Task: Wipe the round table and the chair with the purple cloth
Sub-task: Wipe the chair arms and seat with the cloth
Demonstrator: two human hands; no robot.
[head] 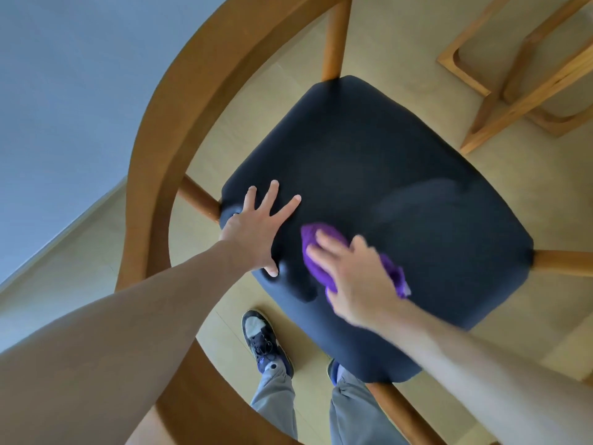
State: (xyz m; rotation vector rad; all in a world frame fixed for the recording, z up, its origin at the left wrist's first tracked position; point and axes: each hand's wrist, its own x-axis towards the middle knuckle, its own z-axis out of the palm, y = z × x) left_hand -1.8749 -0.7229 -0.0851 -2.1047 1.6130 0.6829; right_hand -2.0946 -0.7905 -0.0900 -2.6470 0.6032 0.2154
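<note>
Our right hand (349, 277) presses the purple cloth (324, 252) flat against the dark seat cushion (385, 175), fingers laid nearly straight over the bunched fabric rather than curled round it; the blur on the hand hides finer detail. The cloth sits low in the frame's centre, near the cushion's lower-left edge, with a tail sticking out to the right of the hand. Just to its left, our left hand (256, 232) rests spread and flat on the cushion, fingers splayed and holding nothing, apparently bracing the chair.

Outward from there, the chair's curved wooden backrest (179, 107) sweeps up the left side, and wooden posts meet the cushion's corners. A wooden frame (513, 75) stands on the pale floor (401, 46) at upper right; the round table is not in view.

To wipe well, we judge it best to keep even palm pressure, work in overlapping strokes toward the far corners, and shift the bracing hand so the patch beneath it gets covered too.
</note>
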